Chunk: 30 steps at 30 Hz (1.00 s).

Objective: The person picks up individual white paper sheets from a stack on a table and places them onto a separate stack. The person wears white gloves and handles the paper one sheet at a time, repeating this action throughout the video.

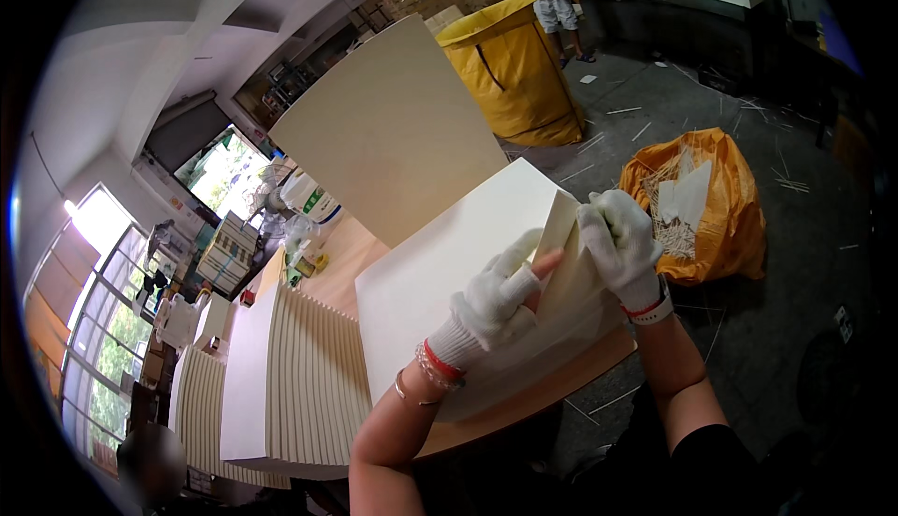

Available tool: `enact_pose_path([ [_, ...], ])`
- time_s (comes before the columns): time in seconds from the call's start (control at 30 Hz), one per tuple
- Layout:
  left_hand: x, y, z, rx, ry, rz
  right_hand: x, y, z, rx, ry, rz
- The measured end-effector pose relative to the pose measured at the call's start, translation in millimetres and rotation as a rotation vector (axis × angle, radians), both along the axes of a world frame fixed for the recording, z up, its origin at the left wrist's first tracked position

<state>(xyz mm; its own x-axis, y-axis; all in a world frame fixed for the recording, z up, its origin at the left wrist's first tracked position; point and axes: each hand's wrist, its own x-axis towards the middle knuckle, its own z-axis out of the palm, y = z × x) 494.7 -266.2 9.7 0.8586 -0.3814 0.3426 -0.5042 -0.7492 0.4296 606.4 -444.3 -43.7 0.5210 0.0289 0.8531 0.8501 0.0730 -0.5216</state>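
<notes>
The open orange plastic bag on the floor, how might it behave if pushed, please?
The orange plastic bag would probably sag, its walls being creased. Its thin white strips look light, so it may shift easily. Tipping could spill them, since its mouth gapes.

head view | from above | facing down, ahead | hands (496, 303) (619, 240) close | framing tilted

Two gloved hands (493, 303) (621, 240), two sacks (514, 72) (734, 212)
</notes>
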Motion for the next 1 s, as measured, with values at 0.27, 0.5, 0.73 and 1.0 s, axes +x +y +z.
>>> enact_pose_path([
  [0.27,1.8,-4.2,-4.2,-0.054,-0.082,0.036,6.2,-1.4,-5.2,-0.045,-0.218,-0.099],
  [0.5,5.2,2.3,-8.6,0.007,-0.144,0.037,10.0,-3.6,-11.6,-0.047,-0.226,-0.121],
  [0.73,-8.1,5.9,-1.1,0.002,-0.369,-0.061,-52.4,-17.3,16.8,-0.444,-0.235,0.013],
  [1.0,-8.8,-3.9,-32.5,0.397,-0.533,0.312,-69.9,0.4,7.0,-0.726,-0.017,0.046],
])
